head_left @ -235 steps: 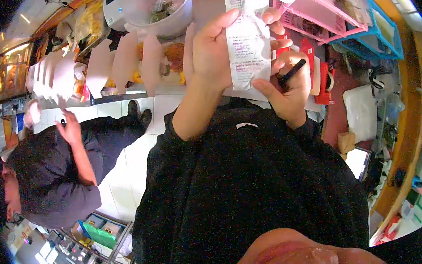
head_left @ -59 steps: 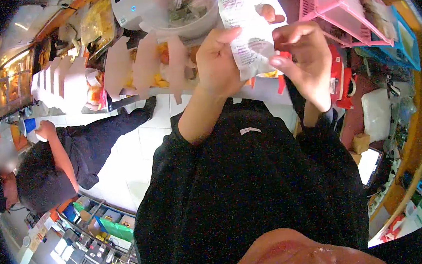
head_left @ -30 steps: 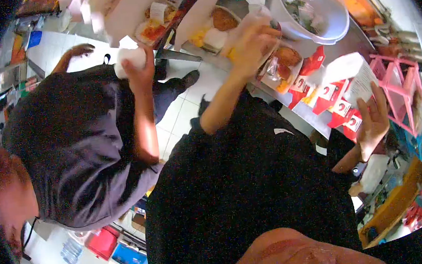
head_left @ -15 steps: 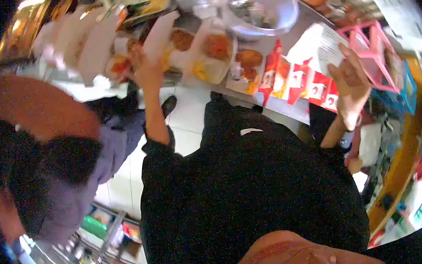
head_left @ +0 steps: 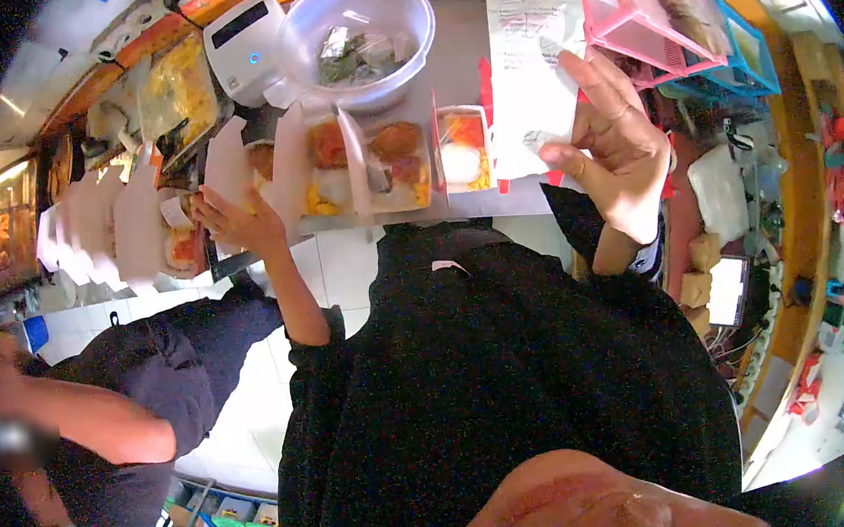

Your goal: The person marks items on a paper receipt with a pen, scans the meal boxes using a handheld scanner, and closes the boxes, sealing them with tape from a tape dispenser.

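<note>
My right hand [head_left: 623, 146] pinches a long printed paper slip [head_left: 531, 73] between thumb and fingers, holding it up above the counter. Behind the slip, red packaging shows only at its edges. My left hand [head_left: 246, 224] has its fingers spread beside the open white food boxes; whether it touches one I cannot tell. Nearest to it is a box with red-topped food [head_left: 180, 247]. To its right stand an open box with white rice and red-sauced food [head_left: 326, 161], a box with brown fried pieces [head_left: 396, 155] and a smaller box [head_left: 462, 150] with white and orange food.
A large clear bowl [head_left: 422, 38] holding small plastic packets stands behind the boxes, next to a white device [head_left: 248, 53]. Pink baskets [head_left: 610, 6] and a blue basket [head_left: 755, 49] are at the right. Another person [head_left: 142, 388] stands at my left, close to more boxes.
My view has turned and sharpened. The paper slip is now raised upright in my right hand, covering the red packages that showed before. My left hand stays among the boxes.
</note>
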Available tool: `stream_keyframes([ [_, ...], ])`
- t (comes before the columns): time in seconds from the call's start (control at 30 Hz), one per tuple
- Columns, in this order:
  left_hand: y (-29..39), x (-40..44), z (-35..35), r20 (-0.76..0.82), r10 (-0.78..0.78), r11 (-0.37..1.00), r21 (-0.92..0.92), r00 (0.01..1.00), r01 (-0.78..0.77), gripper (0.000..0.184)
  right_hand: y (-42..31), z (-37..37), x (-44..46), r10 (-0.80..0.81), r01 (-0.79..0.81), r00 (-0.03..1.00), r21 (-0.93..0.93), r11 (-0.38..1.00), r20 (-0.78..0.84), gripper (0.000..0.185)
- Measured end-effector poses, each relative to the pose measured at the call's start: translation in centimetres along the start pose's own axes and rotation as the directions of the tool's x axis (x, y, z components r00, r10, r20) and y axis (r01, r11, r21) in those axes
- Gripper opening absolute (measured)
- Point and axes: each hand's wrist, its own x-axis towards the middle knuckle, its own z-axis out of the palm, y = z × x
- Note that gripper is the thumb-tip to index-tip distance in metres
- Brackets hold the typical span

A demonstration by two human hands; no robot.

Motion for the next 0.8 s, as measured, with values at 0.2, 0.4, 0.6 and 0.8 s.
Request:
stream_keyframes([
  [0.2,1.9,-0.4,-0.5,-0.124,-0.05,0.998,-0.053,0.991,0.044,0.062,-0.1,-1.9,0.4,-0.059,0.059,0.997,0.012,0.998,0.051,0.061],
  [0.4,3.3,-2.1,-3.3,-0.058,-0.148,0.875,-0.473,0.987,0.103,0.043,0.1,-2.5,0.6,-0.072,0.069,0.995,0.044,0.997,0.07,0.06],
  [0.6,3.5,-4.4,-3.7,-0.075,-0.29,0.738,-0.652,0.954,0.174,0.051,0.8,-3.3,0.7,-0.066,0.06,0.989,0.042,0.997,0.132,0.062],
  [0.8,2.9,-5.6,-4.6,-0.161,-0.061,0.95,-0.312,0.985,0.008,0.061,1.2,-3.2,0.9,-0.054,0.04,0.992,0.118,0.992,0.114,0.061],
])
